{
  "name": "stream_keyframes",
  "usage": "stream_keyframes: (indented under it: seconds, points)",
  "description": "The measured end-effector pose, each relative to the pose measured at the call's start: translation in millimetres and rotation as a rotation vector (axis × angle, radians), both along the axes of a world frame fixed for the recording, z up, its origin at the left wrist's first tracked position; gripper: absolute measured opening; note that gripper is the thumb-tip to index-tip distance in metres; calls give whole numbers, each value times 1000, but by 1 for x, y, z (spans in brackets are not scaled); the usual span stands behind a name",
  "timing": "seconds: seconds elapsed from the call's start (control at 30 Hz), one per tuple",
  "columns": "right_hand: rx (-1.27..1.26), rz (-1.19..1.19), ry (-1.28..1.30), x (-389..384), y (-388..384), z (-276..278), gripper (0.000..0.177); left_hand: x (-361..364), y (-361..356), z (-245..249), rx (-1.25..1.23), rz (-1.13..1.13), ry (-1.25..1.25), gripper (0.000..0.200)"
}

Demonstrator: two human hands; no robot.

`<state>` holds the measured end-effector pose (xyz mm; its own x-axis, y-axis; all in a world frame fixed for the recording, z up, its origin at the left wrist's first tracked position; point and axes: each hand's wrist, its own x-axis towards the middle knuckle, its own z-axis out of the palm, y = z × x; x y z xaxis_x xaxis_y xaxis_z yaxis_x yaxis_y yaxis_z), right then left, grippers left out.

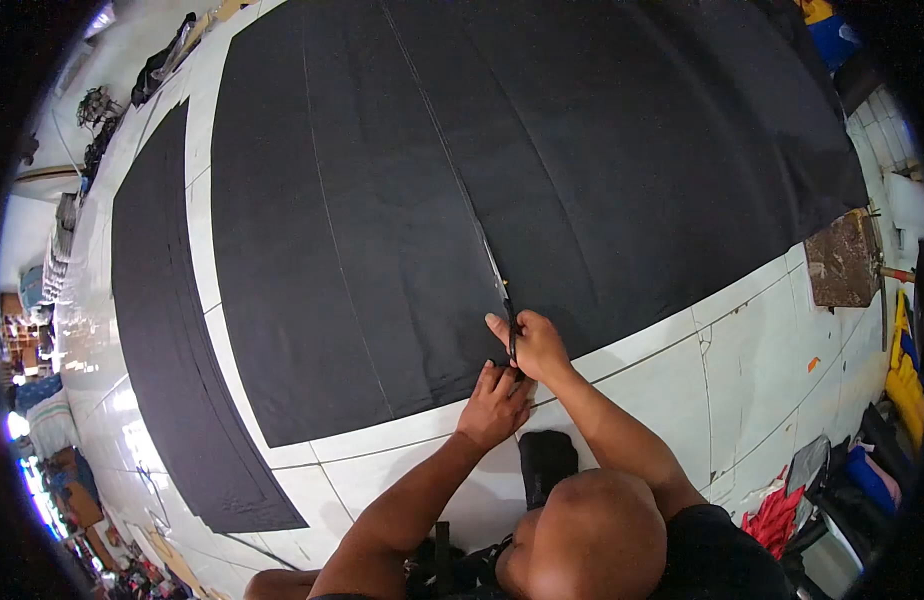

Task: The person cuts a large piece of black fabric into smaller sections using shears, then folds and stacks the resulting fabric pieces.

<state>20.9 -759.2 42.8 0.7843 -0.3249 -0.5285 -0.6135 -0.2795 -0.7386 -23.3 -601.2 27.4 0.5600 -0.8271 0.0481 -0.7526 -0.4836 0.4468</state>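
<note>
My right hand is closed round the black handles of a pair of scissors, thumb outstretched to the left. The scissors' long blades point away from me along a pale line on a big sheet of black fabric spread on the floor. Just left of the handles, at the near edge of this sheet, my left hand has its fingers bent over the fabric. Its fingertips are partly hidden by the dark cloth. Other thin pale lines run lengthwise across the sheet.
A narrower stack of black fabric pieces lies left on the white tiled floor. A worn brown block touches the sheet's right corner. Red cloth and mixed items lie lower right. My bent knee is close below my hands.
</note>
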Motion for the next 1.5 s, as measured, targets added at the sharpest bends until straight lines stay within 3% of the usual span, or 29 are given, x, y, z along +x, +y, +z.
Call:
stream_keyframes:
  seconds: [0.43,0.53,0.77,1.07,1.17,1.5]
  points:
    - [-8,-48,-58,54,-2,-1,59,-1,-1,0,29,-6,80,62]
    - [-88,-41,-174,66,-3,-28,60,-1,-1,-2,32,-3,64,57]
    - [13,-39,-119,114,-11,-6,60,1,-1,-2,6,4,78,58]
    - [-41,-8,-120,171,-18,-14,59,1,-2,-4,-45,25,127,57]
    - [-7,-32,-102,193,-19,-8,68,0,-2,-8,0,-5,62,54]
    - [80,-10,-118,272,-32,5,59,1,-1,-7,-10,0,150,62]
